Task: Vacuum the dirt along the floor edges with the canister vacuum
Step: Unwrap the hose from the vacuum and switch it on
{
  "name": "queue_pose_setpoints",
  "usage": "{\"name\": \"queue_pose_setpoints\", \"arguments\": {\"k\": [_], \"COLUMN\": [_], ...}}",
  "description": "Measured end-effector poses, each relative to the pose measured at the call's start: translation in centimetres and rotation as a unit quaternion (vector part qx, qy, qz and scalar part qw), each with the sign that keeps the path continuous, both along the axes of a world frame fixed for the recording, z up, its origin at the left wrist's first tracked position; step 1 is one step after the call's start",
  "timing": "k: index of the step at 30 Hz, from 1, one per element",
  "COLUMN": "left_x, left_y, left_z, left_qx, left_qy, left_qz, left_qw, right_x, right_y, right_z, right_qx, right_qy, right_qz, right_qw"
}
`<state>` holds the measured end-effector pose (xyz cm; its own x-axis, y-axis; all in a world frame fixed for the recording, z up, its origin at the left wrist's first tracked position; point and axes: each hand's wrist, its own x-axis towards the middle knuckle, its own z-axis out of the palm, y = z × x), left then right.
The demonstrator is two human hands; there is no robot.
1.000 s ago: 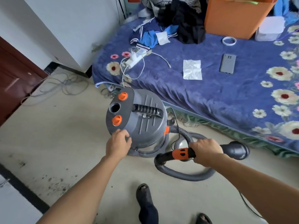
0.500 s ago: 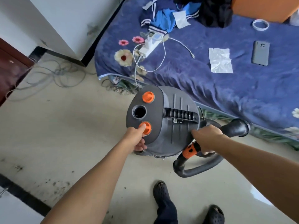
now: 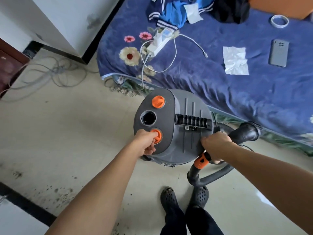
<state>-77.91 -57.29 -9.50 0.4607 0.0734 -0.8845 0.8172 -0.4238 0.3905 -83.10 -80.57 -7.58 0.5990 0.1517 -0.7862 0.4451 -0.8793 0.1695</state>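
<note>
Both arms [image 3: 101,184] reach forward, left grip [image 3: 145,143] pinching the orange knob [image 3: 157,135], right grip [image 3: 216,145] clasping the hose [image 3: 194,174].

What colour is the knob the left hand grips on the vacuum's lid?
The knob is orange; the head view, the only one, shows it clearly.

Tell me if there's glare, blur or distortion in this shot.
Head view: wide-angle lens bows the bed edge; glare sheens the floor lower right; left hand gripping the orange knob and right hand gripping the hose look sharp; shadows faint.
</note>
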Motion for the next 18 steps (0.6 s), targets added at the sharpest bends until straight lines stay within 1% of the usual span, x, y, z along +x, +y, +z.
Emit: {"name": "queue_pose_setpoints", "arguments": {"k": [7,10,13,16,18], "left_x": [0.45,0.39,0.21,0.12,0.11], "left_y": [0.08,0.15,0.04,-0.21,-0.29], "left_z": [0.12,0.08,0.01,-0.06,0.06], "left_qx": [0.035,0.047,0.051,0.037,0.035], "left_qy": [-0.029,-0.041,-0.047,-0.030,-0.023], "left_qz": [-0.111,-0.139,-0.114,-0.062,-0.056], "left_qw": [0.993,0.988,0.991,0.997,0.998], "right_x": [-0.11,-0.04,-0.10,-0.08,-0.07], "right_y": [-0.32,-0.36,-0.48,-0.60,-0.66], "right_z": [-0.13,-0.03,-0.20,-0.42,-0.41], "right_qx": [0.015,0.013,0.016,0.018,0.017], "right_qy": [0.002,0.000,-0.002,-0.008,-0.010], "right_qz": [-0.005,-0.008,-0.009,-0.006,-0.004], "right_qw": [1.000,1.000,1.000,1.000,1.000]}}
